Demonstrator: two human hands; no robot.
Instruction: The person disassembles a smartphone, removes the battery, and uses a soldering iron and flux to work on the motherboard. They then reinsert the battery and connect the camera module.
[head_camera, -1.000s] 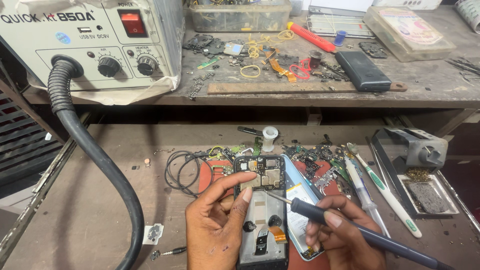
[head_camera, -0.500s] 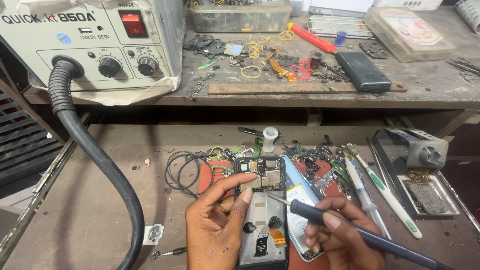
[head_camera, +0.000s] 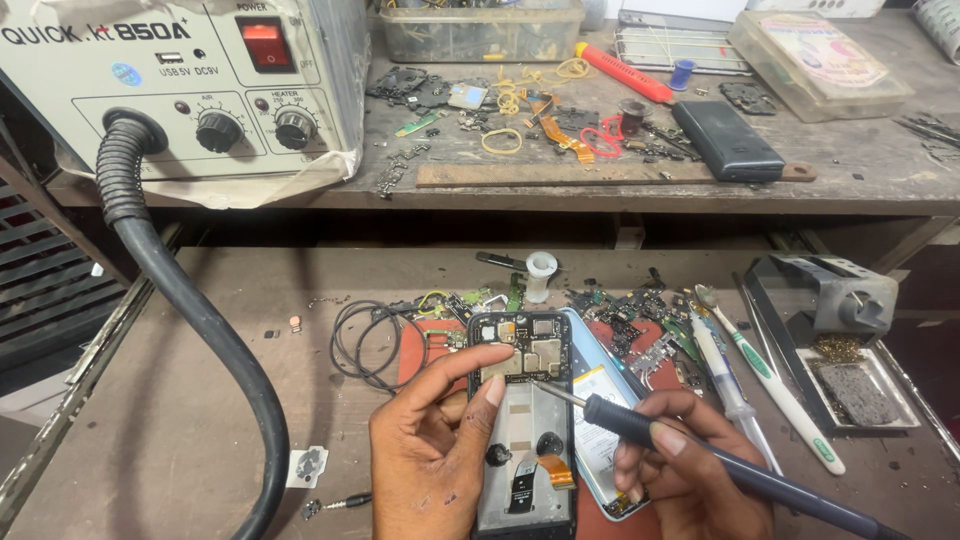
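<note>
An opened phone with its back off lies face down on the lower bench, its circuit board showing at the top. My left hand steadies the phone from the left, the index finger stretched onto the board. My right hand grips a dark blue screwdriver, and its thin metal tip touches the board near the phone's upper right. A second phone part with a white battery label lies just right of the phone, partly under my right hand.
A grey hot-air station sits at upper left, its black hose curving down the left side. Loose boards and wires litter the bench. Toothbrush, soldering-iron stand at right. The upper shelf holds a black phone, plastic boxes, scraps.
</note>
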